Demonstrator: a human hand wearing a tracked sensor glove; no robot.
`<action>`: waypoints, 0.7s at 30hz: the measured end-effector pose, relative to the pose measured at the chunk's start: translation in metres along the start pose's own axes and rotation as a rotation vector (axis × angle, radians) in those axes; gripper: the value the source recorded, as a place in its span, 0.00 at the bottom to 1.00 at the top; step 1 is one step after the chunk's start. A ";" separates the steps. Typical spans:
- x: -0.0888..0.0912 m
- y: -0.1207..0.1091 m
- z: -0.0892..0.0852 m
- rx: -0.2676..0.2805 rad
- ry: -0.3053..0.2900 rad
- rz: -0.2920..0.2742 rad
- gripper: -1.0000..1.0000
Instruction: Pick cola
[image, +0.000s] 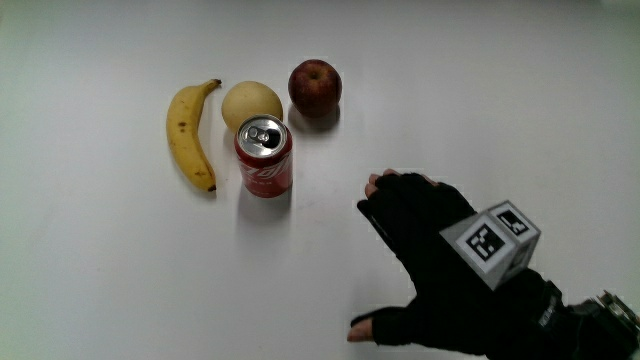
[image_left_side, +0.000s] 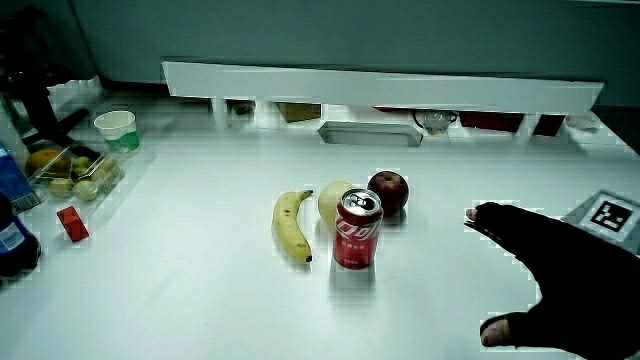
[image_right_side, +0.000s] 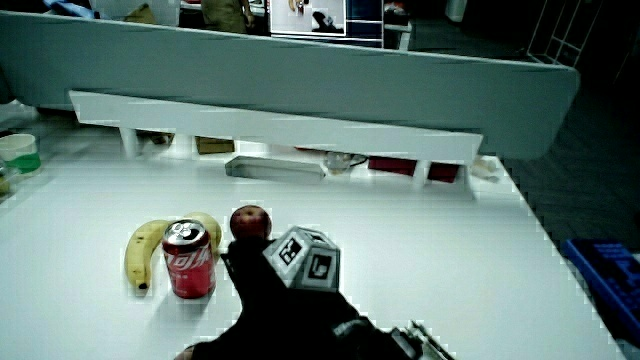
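Note:
A red cola can (image: 264, 157) stands upright on the white table, seen too in both side views (image_left_side: 357, 231) (image_right_side: 190, 260). It stands between a banana (image: 189, 132) and the hand, just nearer the person than a pale round fruit (image: 251, 102). A red apple (image: 315, 85) sits beside that fruit. The gloved hand (image: 415, 250) hovers over the table beside the can, nearer the person, with fingers spread and thumb out, holding nothing. A gap separates its fingertips from the can. A patterned cube (image: 492, 242) rides on its back.
A low white partition (image_left_side: 380, 88) runs along the table's edge farthest from the person, with a grey tray (image_left_side: 369, 132) in front of it. In a side view, a paper cup (image_left_side: 117, 130), a fruit container (image_left_side: 75, 172) and a small red block (image_left_side: 71, 223) sit away from the can.

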 end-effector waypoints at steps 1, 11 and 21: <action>-0.001 0.004 0.001 -0.001 0.006 -0.002 0.50; -0.004 0.049 0.007 -0.001 0.088 -0.005 0.50; -0.001 0.085 0.008 -0.008 0.193 -0.001 0.50</action>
